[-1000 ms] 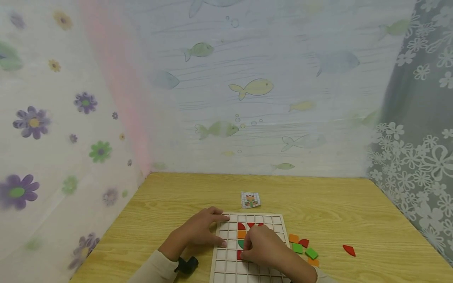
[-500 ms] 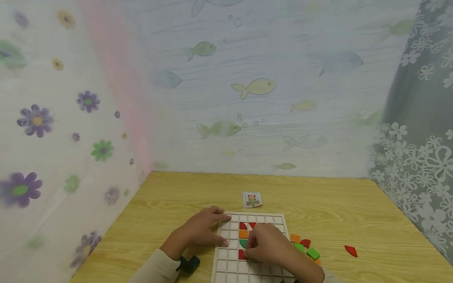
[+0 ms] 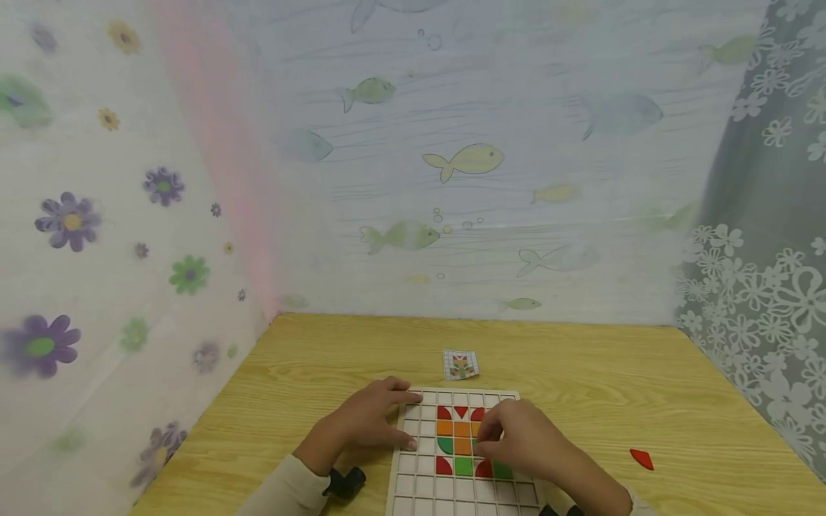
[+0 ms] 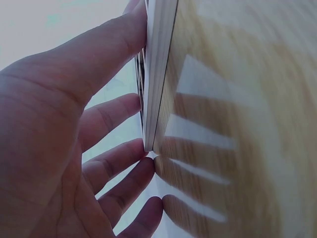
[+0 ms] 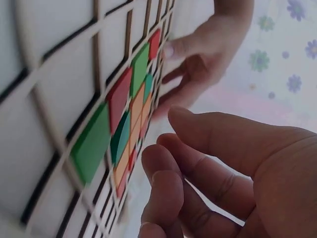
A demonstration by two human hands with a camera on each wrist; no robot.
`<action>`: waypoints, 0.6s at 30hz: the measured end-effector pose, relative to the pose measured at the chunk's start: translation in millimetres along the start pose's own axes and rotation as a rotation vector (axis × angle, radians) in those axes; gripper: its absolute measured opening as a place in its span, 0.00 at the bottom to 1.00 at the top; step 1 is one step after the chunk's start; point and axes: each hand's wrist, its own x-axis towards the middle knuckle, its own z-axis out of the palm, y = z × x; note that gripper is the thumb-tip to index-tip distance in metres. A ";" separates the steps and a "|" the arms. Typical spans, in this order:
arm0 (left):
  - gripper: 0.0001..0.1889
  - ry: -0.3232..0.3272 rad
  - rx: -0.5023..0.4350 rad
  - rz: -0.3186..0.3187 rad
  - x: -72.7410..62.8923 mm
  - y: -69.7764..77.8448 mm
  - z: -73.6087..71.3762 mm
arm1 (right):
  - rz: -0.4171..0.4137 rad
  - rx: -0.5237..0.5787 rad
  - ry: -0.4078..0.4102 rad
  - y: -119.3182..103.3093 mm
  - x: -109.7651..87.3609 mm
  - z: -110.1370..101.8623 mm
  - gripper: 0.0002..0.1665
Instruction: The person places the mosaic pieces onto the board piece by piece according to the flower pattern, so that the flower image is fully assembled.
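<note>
Moved rightward is my right hand (image 3: 525, 438), loosely curled, holding nothing.
My left hand (image 3: 369, 417), widely spread, touches the board (image 3: 406, 486).

Nothing readable anywhere tbh: zero legible words, brands or numbers. Small printed card (image 3: 461, 365) shows coloured motif on grid, any lettering too tiny to make out. Gridded board (image 3: 405, 486) and coloured tiles (image 3: 463, 466): no marks I can read. Backdrop sheet (image 3: 477, 251) just fish drawings, side sheet (image 3: 97, 287) just flowers. Black wrist gadget (image 3: 347, 483): too small to tell.
</note>
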 end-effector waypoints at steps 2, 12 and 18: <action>0.41 0.000 0.003 -0.005 -1.0 -0.5 -0.1 | 0.006 0.002 0.009 4.0 -2.4 -4.5 0.07; 0.40 -0.007 -0.028 -0.001 1.0 -1.0 0.8 | 0.086 -0.048 0.054 25.3 -16.2 -25.1 0.06; 0.41 -0.015 -0.038 0.011 3.4 -4.1 2.9 | 0.154 -0.074 0.059 41.8 -26.4 -34.8 0.05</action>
